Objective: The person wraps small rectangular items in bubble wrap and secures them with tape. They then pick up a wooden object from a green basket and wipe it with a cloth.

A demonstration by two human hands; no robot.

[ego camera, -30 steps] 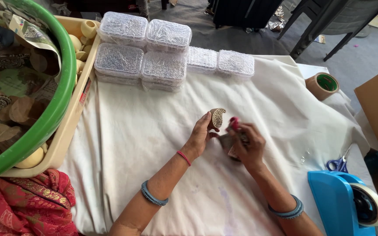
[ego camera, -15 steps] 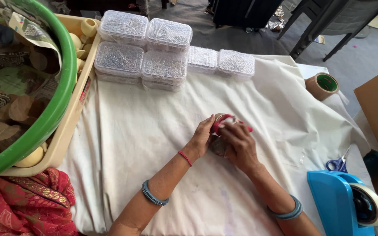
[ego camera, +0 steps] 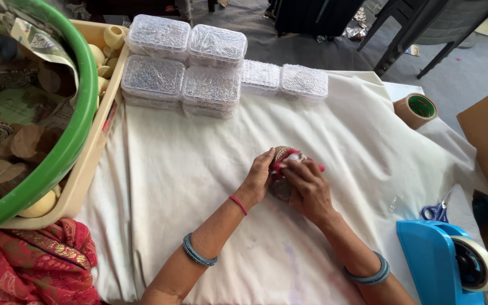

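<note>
Both hands meet over the middle of a white cloth-covered table point(ego camera: 170, 186). My left hand point(ego camera: 260, 179) cups a small round decorated piece point(ego camera: 282, 152) with a gold patterned rim. My right hand point(ego camera: 306, 189) presses against the same piece from the right and holds a strip of red ribbon point(ego camera: 289, 157) over its top. Most of the piece is hidden between my palms. Both wrists wear blue-grey bangles, and a red thread circles the left wrist.
Several clear plastic boxes point(ego camera: 184, 73) of small silvery bits are stacked at the back. A green tub point(ego camera: 69, 141) of brown round pieces sits in a beige tray point(ego camera: 88, 169) at left. A brown tape roll point(ego camera: 416, 110), blue-handled scissors point(ego camera: 437, 210) and a blue tape dispenser point(ego camera: 441, 265) lie at right.
The round patterned face was open to view a second ago; my right hand has since closed over it with the red ribbon, and both hands now enclose the piece.
</note>
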